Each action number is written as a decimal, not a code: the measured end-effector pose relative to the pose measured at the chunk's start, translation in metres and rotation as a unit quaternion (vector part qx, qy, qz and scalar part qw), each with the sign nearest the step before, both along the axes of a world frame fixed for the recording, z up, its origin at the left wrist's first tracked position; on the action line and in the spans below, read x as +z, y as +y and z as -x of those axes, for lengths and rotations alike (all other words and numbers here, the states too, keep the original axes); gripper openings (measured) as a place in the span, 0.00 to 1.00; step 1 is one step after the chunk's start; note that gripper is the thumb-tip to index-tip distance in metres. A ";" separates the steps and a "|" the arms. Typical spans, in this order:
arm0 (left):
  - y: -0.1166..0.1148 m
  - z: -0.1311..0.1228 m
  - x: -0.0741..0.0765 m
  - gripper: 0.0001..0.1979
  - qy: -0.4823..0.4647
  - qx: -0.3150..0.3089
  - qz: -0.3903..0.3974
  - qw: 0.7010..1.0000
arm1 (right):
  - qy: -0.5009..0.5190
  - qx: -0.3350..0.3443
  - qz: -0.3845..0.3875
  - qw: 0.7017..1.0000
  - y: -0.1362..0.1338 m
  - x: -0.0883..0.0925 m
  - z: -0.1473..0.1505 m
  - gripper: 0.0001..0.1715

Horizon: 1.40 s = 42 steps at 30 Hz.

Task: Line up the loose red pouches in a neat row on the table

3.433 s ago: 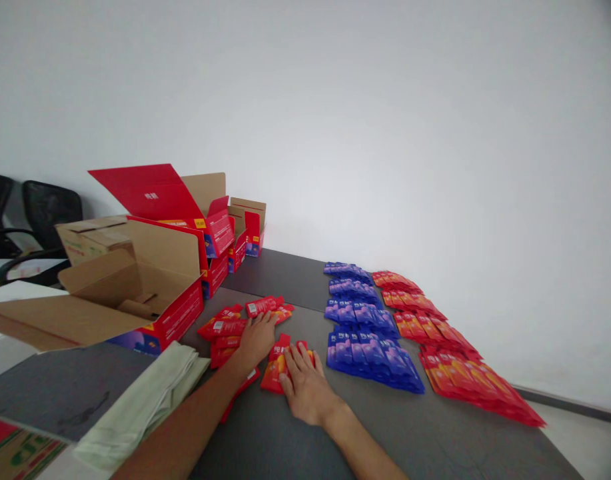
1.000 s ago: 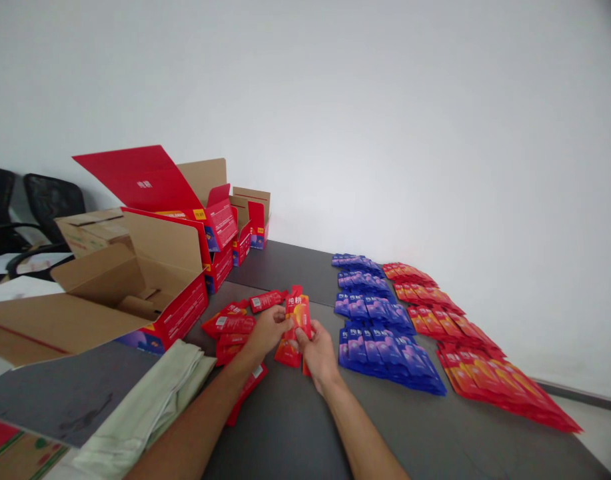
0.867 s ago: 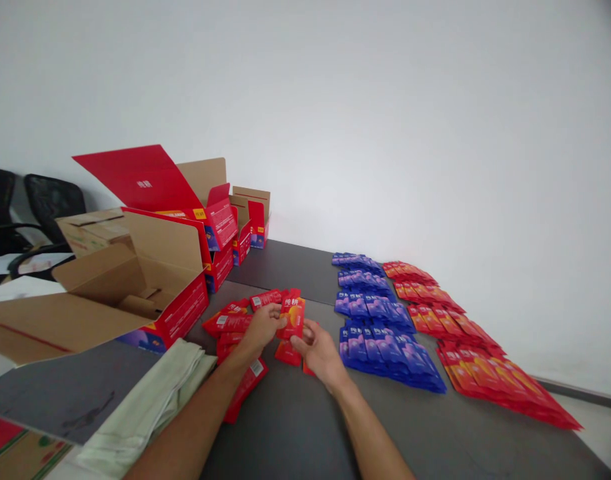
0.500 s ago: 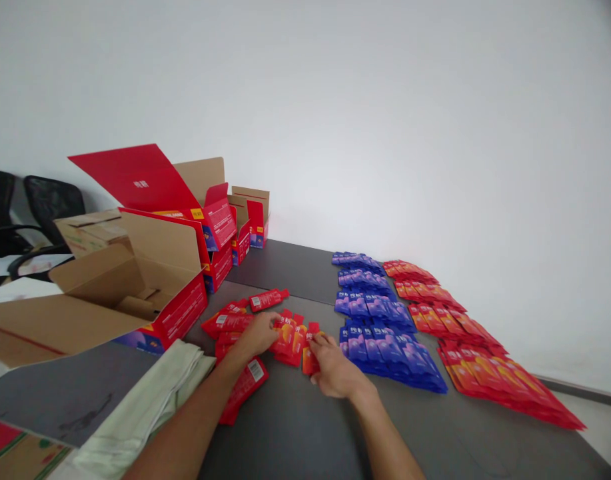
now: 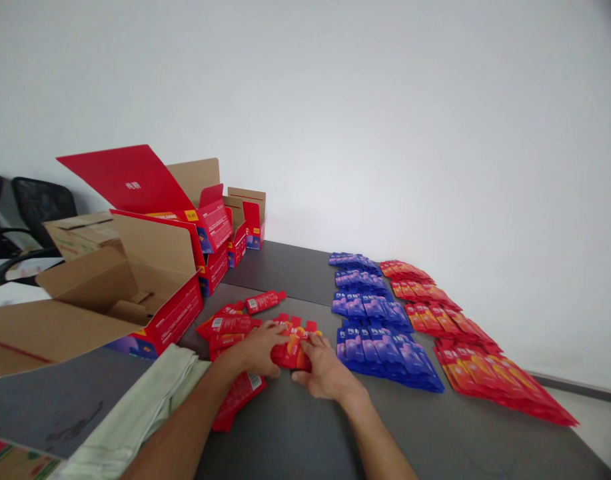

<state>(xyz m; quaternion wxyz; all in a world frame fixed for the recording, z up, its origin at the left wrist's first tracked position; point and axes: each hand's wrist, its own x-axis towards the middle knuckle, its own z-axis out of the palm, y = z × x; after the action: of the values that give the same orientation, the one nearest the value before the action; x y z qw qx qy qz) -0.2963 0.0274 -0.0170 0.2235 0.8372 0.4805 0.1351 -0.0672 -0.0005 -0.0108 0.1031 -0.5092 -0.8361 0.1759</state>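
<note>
Both of my hands rest on a small fanned row of red-orange sachets lying on the dark grey table. My left hand presses on the row's left side with fingers curled over it. My right hand grips its right end, thumb underneath. A loose heap of red sachets lies just left of my hands, with more under my left forearm.
Rows of blue sachets and red-orange sachets lie fanned out on the right. Open red and brown cardboard boxes stand at left. A folded pale green cloth lies near the front left. Black chairs stand behind.
A second ago both hands held a bunch of red-orange sachets upright above the table. They lowered it, fanned it out flat, and now press on it together.
</note>
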 end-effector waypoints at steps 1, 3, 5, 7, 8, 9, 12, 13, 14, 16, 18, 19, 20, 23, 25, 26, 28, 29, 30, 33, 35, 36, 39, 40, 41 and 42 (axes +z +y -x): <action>0.000 0.001 -0.001 0.43 0.014 -0.002 0.011 1.000 | -0.005 -0.007 -0.010 1.000 -0.002 0.000 0.003 0.41; 0.001 0.001 -0.003 0.44 0.026 -0.005 0.018 0.999 | -0.017 -0.021 -0.031 0.999 -0.004 -0.002 0.009 0.38; 0.003 -0.002 -0.005 0.38 0.016 0.001 0.010 1.000 | -0.024 -0.029 -0.045 0.998 -0.004 -0.004 0.013 0.35; 0.005 -0.008 -0.007 0.32 0.000 -0.003 -0.004 1.000 | -0.025 -0.031 -0.055 0.998 -0.001 -0.007 0.012 0.32; 0.005 -0.011 -0.009 0.31 -0.007 -0.006 -0.013 1.000 | -0.025 -0.032 -0.059 0.997 0.002 -0.009 0.011 0.31; 0.006 -0.015 -0.010 0.30 -0.011 -0.006 -0.022 1.000 | -0.024 -0.033 -0.063 0.997 0.005 -0.011 0.009 0.31; 0.010 -0.027 -0.017 0.32 -0.007 0.002 -0.048 0.999 | -0.028 -0.031 -0.076 0.996 0.016 -0.017 0.001 0.31; 0.011 -0.030 -0.018 0.31 -0.003 0.005 -0.052 0.999 | -0.028 -0.029 -0.081 0.996 0.019 -0.018 -0.001 0.31; 0.012 -0.033 -0.020 0.31 0.002 0.008 -0.054 0.999 | -0.026 -0.025 -0.087 0.996 0.021 -0.019 -0.003 0.31; 0.014 -0.036 -0.022 0.30 0.006 0.008 -0.050 0.999 | -0.014 -0.022 -0.097 0.995 0.024 -0.021 -0.005 0.30; 0.015 -0.037 -0.023 0.30 0.005 0.006 -0.043 0.999 | -0.004 -0.023 -0.100 0.995 0.026 -0.022 -0.007 0.30; 0.015 -0.037 -0.023 0.30 0.003 0.007 -0.040 0.999 | -0.001 -0.025 -0.100 0.995 0.026 -0.023 -0.007 0.30; 0.015 -0.037 -0.024 0.30 0.000 0.008 -0.041 0.999 | -0.001 -0.027 -0.101 0.995 0.026 -0.024 -0.007 0.30; 0.015 -0.037 -0.026 0.29 -0.010 0.017 -0.055 0.998 | -0.003 -0.025 -0.106 0.994 0.027 -0.026 -0.007 0.29; 0.014 -0.037 -0.027 0.29 -0.012 0.022 -0.058 0.998 | -0.007 -0.023 -0.110 0.994 0.027 -0.027 -0.007 0.29; 0.013 -0.037 -0.027 0.29 -0.013 0.023 -0.054 0.998 | -0.008 -0.024 -0.112 0.993 0.027 -0.028 -0.007 0.29; 0.013 -0.037 -0.026 0.33 -0.014 0.022 -0.045 0.999 | -0.007 -0.027 -0.115 0.993 0.027 -0.029 -0.008 0.30; 0.013 -0.036 -0.025 0.36 -0.016 0.021 -0.045 0.999 | -0.005 -0.028 -0.114 0.993 0.027 -0.030 -0.008 0.31; 0.014 -0.035 -0.023 0.37 -0.019 0.022 -0.050 0.998 | -0.002 -0.030 -0.111 0.993 0.027 -0.031 -0.009 0.32; 0.023 -0.031 -0.014 0.31 -0.032 0.043 -0.087 0.995 | 0.008 -0.041 -0.101 0.994 0.027 -0.032 -0.009 0.36; 0.034 -0.026 -0.008 0.23 -0.033 0.079 -0.111 0.990 | 0.012 -0.048 -0.097 0.994 0.026 -0.032 -0.009 0.38; 0.041 -0.024 -0.006 0.21 -0.029 0.104 -0.119 0.987 | 0.014 -0.050 -0.096 0.994 0.025 -0.032 -0.008 0.38; 0.059 -0.015 -0.007 0.19 0.004 0.190 -0.130 0.973 | 0.020 -0.053 -0.099 0.993 0.024 -0.031 -0.006 0.37; 0.064 -0.011 -0.010 0.19 0.016 0.223 -0.139 0.965 | 0.022 -0.055 -0.101 0.993 0.024 -0.031 -0.006 0.36; 0.067 -0.009 -0.013 0.19 0.031 0.257 -0.137 0.956 | 0.025 -0.057 -0.103 0.993 0.024 -0.030 -0.006 0.35; 0.070 -0.006 -0.016 0.19 0.040 0.279 -0.131 0.950 | 0.027 -0.061 -0.105 0.992 0.024 -0.029 -0.005 0.35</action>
<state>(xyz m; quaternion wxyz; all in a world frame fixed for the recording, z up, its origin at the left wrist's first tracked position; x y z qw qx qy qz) -0.2902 0.0977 -0.0327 0.0456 0.6960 0.6819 0.2203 -0.0619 0.0235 -0.0397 0.1891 -0.5403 -0.8145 0.0944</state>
